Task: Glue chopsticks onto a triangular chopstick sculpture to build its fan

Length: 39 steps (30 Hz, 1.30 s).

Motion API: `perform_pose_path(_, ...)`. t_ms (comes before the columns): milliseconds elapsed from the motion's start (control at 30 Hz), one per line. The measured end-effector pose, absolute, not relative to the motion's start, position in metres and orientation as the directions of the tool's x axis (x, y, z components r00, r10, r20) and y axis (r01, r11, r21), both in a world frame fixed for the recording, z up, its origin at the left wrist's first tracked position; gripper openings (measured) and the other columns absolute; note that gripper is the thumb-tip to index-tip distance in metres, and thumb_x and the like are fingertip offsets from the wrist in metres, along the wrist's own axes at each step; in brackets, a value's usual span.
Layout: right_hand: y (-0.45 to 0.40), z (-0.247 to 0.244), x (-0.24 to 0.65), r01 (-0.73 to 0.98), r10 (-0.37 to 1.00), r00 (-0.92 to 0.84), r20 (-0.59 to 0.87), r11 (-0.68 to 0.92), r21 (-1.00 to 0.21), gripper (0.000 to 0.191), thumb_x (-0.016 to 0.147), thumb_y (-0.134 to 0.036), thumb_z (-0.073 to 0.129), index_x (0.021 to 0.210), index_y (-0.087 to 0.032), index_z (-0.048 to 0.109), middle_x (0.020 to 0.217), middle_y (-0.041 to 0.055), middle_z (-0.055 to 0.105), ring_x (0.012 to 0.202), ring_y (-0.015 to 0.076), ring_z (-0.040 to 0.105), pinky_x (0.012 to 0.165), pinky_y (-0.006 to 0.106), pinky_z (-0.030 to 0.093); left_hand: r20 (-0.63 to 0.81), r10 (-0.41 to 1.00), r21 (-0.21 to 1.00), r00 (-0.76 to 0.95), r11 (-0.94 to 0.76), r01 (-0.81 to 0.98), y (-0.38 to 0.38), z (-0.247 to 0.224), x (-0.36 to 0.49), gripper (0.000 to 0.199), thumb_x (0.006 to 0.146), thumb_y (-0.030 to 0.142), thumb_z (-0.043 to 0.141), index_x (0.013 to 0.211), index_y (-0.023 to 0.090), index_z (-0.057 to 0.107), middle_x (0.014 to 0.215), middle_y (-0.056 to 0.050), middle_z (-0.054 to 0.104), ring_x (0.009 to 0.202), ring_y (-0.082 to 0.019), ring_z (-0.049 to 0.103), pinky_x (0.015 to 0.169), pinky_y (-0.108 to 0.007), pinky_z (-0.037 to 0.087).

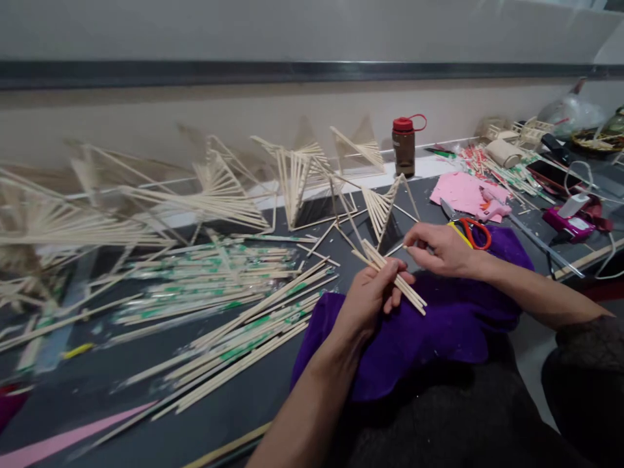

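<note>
A small bunch of pale wooden chopsticks (412,296) lies slanted in my left hand (373,289), its thumb pressed over them above the purple cloth (419,351). Just to the right, my right hand (436,247) is closed in a pinch. A small pale tip shows at its fingertips, but I cannot make out what it belongs to. Behind both hands stands a fan-shaped frame of sticks (379,211). Scissors with red and yellow handles (475,234) lie beyond my right wrist. Wrapped chopsticks with green print (214,273) and loose ones (244,364) cover the table to the left.
More stick frames (219,201) line the wall. A brown bottle with a red lid (403,146) stands at the back. Pink sheet (453,188), a pink glue gun (492,207), a phone (550,177) and a purple device with a cable (570,224) lie at the right.
</note>
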State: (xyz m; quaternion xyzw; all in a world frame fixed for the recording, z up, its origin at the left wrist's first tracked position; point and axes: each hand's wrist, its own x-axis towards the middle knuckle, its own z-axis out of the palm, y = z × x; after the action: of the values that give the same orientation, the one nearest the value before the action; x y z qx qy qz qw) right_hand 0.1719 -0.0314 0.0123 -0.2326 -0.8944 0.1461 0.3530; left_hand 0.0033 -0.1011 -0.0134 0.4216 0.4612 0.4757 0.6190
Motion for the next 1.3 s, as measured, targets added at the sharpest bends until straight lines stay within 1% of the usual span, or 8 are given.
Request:
perform_pose_path(100, -0.038, 0.025, 0.153, 0.268, 0.588, -0.628, 0.510, 0.779, -0.567, 0.011, 0.085, -0.022, 0.045, 0.084, -0.016, 0.055, 0.073, -0.0004, 0.059, 0.062, 0.0086, 0.050, 0.062, 0.021, 0.039, -0.149, 0.984, 0.976, 0.096, 0.162, -0.147, -0.100, -0.015, 0.001, 0.053, 0.075, 0.062, 0.064, 0.055, 0.014, 0.054, 0.036, 0.003, 0.045, 0.031, -0.003, 0.032, 0.037, -0.018, 0.018)
perform_pose_path(167, -0.039, 0.032, 0.141, 0.262, 0.635, -0.605, 0.481, 0.729, -0.632, 0.012, 0.084, -0.020, 0.046, 0.088, -0.015, 0.056, 0.075, -0.0006, 0.060, 0.065, 0.0086, 0.051, 0.064, 0.021, 0.040, -0.133, 0.990, 0.982, 0.053, 0.139, -0.127, -0.100, -0.015, -0.001, 0.058, 0.075, 0.065, 0.062, 0.048, 0.015, 0.049, 0.034, 0.003, 0.042, 0.031, -0.003, 0.031, 0.038, -0.019, 0.018)
perform_pose_path(267, -0.037, 0.034, 0.129, 0.244, 0.676, -0.587, 0.446, 0.673, -0.698, 0.015, 0.085, -0.019, 0.048, 0.095, -0.014, 0.058, 0.080, 0.0003, 0.062, 0.071, 0.0090, 0.054, 0.069, 0.022, 0.041, -0.107, 0.994, 0.990, -0.007, 0.106, -0.094, -0.101, -0.011, -0.002, 0.055, 0.074, 0.065, 0.063, 0.050, 0.016, 0.052, 0.034, 0.003, 0.042, 0.032, -0.004, 0.030, 0.038, -0.021, 0.017)
perform_pose_path(467, -0.033, 0.024, 0.133, 0.112, 0.698, -0.610, 0.375, 0.545, -0.831, 0.012, 0.087, -0.026, 0.057, 0.084, -0.014, 0.059, 0.077, -0.0012, 0.061, 0.071, 0.0084, 0.055, 0.070, 0.022, 0.042, -0.094, 0.995, 0.996, -0.030, 0.095, 0.001, -0.106, -0.006, -0.002, 0.040, 0.078, 0.052, 0.064, 0.061, 0.017, 0.056, 0.040, 0.004, 0.046, 0.036, -0.006, 0.033, 0.039, -0.020, 0.021)
perform_pose_path(633, -0.034, 0.021, 0.139, 0.097, 0.683, -0.610, 0.402, 0.567, -0.818, 0.010, 0.085, -0.022, 0.061, 0.081, -0.012, 0.062, 0.077, -0.0004, 0.063, 0.073, 0.0091, 0.056, 0.071, 0.021, 0.042, -0.095, 0.995, 0.992, -0.032, 0.097, 0.084, -0.105, -0.010, -0.004, 0.034, 0.078, 0.048, 0.063, 0.064, 0.017, 0.056, 0.043, 0.004, 0.048, 0.037, -0.007, 0.036, 0.038, -0.019, 0.024)
perform_pose_path(900, -0.033, 0.020, 0.142, 0.130, 0.736, -0.587, 0.337, 0.496, -0.858, 0.009, 0.083, -0.021, 0.064, 0.078, -0.013, 0.065, 0.074, -0.0020, 0.064, 0.072, 0.0084, 0.057, 0.068, 0.018, 0.041, -0.124, 0.992, 0.981, -0.028, 0.127, 0.149, -0.106, -0.003, 0.000, 0.031, 0.075, 0.048, 0.062, 0.069, 0.018, 0.058, 0.044, 0.003, 0.050, 0.037, -0.008, 0.038, 0.037, -0.020, 0.026)
perform_pose_path(1133, -0.027, 0.014, 0.143, 0.192, 0.750, -0.615, 0.243, 0.442, -0.876, 0.016, 0.086, -0.028, 0.060, 0.078, -0.014, 0.063, 0.069, -0.0023, 0.062, 0.068, 0.0089, 0.057, 0.065, 0.019, 0.039, -0.150, 0.988, 0.986, 0.037, 0.147, 0.079, -0.103, -0.002, 0.001, 0.036, 0.070, 0.050, 0.067, 0.066, 0.015, 0.061, 0.042, 0.002, 0.051, 0.035, -0.007, 0.037, 0.039, -0.020, 0.027)
perform_pose_path(1300, -0.028, 0.017, 0.146, 0.298, 0.708, -0.641, 0.295, 0.585, -0.755, 0.020, 0.089, -0.029, 0.055, 0.076, -0.014, 0.058, 0.071, -0.0016, 0.059, 0.068, 0.0092, 0.054, 0.064, 0.020, 0.037, -0.146, 0.988, 0.989, 0.058, 0.144, 0.042, -0.103, -0.001, 0.001, 0.037, 0.071, 0.049, 0.066, 0.061, 0.014, 0.062, 0.041, 0.002, 0.050, 0.035, -0.006, 0.037, 0.038, -0.019, 0.027)
